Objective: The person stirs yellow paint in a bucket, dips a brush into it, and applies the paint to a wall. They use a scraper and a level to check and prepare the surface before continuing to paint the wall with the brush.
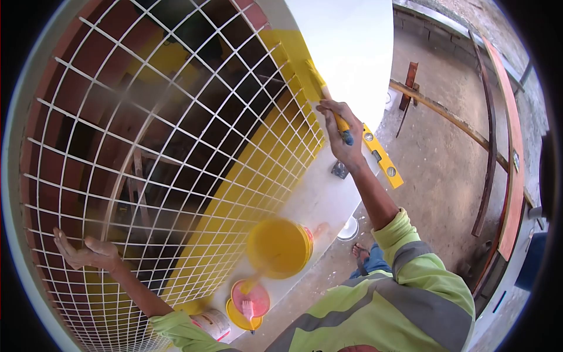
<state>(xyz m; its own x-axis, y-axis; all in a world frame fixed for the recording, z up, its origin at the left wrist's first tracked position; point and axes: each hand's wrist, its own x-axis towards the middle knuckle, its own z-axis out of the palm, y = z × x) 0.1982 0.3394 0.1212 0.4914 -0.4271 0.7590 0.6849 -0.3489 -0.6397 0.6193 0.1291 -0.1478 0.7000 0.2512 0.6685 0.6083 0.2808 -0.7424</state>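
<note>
Coverage check: the yellow strip (287, 50) runs down the frame beside the wire grille (176, 126), from near its top to where it meets the ledge. Looks mostly coated along that length, my read. Reddish section (253, 13) above the strip has no yellow on it. Wall face (352, 44) on the outer side is white, so is most of the ledge (316, 196). Grille wires mainly white. Can't tell from here whether the coat is even or wet, or if corners behind the wires are covered.

Right hand (342, 135) is closed round the paintbrush (315, 75): bristles up and yellow, lying at the strip's outer border, next to the white wall face. Left hand (88, 253) is open, palm up, fingers loosely spread at the lower left of the grille; can't tell if it touches the wires.

Yellow bucket (278, 249) sits on the ledge between grille and outer edge. Below it in view: red tub (258, 293) with a second brush (248, 308) in or on it, overlapping a yellow lid (237, 318), white pail (212, 324) just beside. Spirit level (384, 159) juts past the ledge's outer edge near the right wrist, small dark block (339, 169) close by.
</note>
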